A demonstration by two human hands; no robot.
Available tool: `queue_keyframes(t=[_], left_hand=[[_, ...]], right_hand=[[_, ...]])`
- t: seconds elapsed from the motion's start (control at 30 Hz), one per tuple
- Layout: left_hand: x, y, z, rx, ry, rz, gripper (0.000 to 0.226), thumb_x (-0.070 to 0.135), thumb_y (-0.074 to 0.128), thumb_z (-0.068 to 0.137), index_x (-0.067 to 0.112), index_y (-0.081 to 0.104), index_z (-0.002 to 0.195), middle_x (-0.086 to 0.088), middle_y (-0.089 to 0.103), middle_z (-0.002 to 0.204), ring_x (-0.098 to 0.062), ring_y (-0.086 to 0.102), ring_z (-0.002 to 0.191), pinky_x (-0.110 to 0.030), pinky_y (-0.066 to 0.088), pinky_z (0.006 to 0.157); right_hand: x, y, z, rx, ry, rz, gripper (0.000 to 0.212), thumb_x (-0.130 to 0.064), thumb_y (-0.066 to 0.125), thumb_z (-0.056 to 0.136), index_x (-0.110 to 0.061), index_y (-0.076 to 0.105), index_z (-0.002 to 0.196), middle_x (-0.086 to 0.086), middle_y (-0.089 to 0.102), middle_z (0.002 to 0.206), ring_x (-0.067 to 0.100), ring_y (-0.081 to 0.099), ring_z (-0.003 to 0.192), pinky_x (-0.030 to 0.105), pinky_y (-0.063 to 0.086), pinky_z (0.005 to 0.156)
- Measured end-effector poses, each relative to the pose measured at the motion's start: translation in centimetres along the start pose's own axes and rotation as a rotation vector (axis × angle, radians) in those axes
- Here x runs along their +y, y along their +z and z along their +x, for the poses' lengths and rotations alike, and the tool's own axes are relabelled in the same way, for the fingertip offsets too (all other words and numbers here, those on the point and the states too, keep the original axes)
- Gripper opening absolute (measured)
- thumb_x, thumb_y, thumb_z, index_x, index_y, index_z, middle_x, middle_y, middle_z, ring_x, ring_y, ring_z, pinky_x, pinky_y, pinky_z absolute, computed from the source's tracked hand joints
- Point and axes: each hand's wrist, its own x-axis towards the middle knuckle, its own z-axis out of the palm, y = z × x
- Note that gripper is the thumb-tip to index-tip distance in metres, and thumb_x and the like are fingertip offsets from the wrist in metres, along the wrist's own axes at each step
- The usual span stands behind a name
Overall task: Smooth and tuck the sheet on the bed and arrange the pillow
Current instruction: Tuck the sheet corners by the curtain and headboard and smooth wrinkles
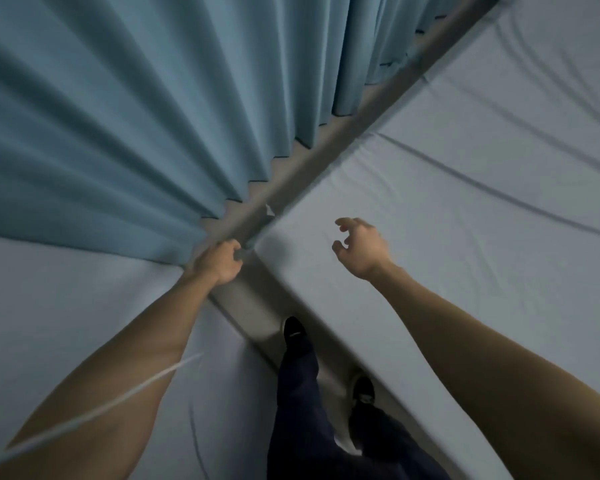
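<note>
A pale grey-blue sheet (465, 174) covers the bed on the right, with long creases running across it. My left hand (219, 259) is closed at the bed's near corner, gripping the sheet's edge or the rail there; I cannot tell which. My right hand (359, 247) hovers just above the sheet close to that corner, fingers curled and apart, holding nothing. No pillow is in view.
A blue pleated curtain (118, 116) hangs along the left, close to a grey bed rail (326, 150). Another sheeted bed (66, 306) lies at lower left. My legs and dark shoes (295, 334) stand in the narrow gap between the beds.
</note>
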Motion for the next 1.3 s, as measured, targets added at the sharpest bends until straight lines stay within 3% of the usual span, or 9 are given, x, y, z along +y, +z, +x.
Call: queue_keyframes(t=[0.27,0.5,0.77,1.03,1.3], left_hand=[[-3.3,1.5,8.0,-0.055,-0.013,-0.006,0.052,0.025,0.058,0.090,0.020,0.045,0.140,-0.008,0.056,0.138,-0.030,0.054,0.124,-0.038,0.044,0.104],[2.7,-2.8,7.9,-0.110,0.064,0.034,0.055,0.018,0.056,0.092,0.017,0.040,0.145,-0.007,0.050,0.145,-0.026,0.050,0.129,-0.035,0.038,0.109],[10.7,-6.4,14.3,-0.279,0.375,0.267,0.048,0.014,0.057,0.090,0.017,0.049,0.138,-0.010,0.055,0.138,-0.025,0.054,0.124,-0.031,0.041,0.104],[14.8,-11.3,23.7,-0.346,0.707,0.593,0.048,0.020,0.058,0.091,0.017,0.048,0.137,-0.006,0.058,0.136,-0.027,0.053,0.125,-0.037,0.043,0.104],[17.0,-8.1,24.7,-0.514,0.785,0.775,0.047,0.021,0.062,0.089,0.012,0.050,0.133,-0.007,0.061,0.132,-0.028,0.056,0.122,-0.035,0.042,0.104]], right_hand=[[-2.0,5.3,8.8,-0.050,-0.074,-0.025,0.050,-0.029,0.054,0.094,-0.022,0.049,0.142,-0.001,0.057,0.135,0.024,0.062,0.115,0.039,0.050,0.096],[-0.6,1.3,7.4,0.071,0.048,0.156,0.050,-0.030,0.054,0.094,-0.022,0.048,0.143,-0.002,0.056,0.136,0.022,0.061,0.117,0.039,0.049,0.096],[0.5,0.7,8.7,0.189,0.340,0.350,0.048,-0.031,0.053,0.094,-0.023,0.049,0.142,-0.004,0.058,0.134,0.021,0.062,0.114,0.037,0.050,0.093],[-5.7,6.0,10.9,0.434,0.657,0.572,0.046,-0.031,0.053,0.094,-0.021,0.052,0.139,-0.004,0.061,0.129,0.015,0.066,0.097,0.035,0.052,0.088],[-8.6,12.1,10.4,0.564,0.883,0.814,0.044,-0.028,0.052,0.095,-0.018,0.053,0.138,-0.001,0.061,0.128,0.015,0.066,0.093,0.037,0.052,0.089]])
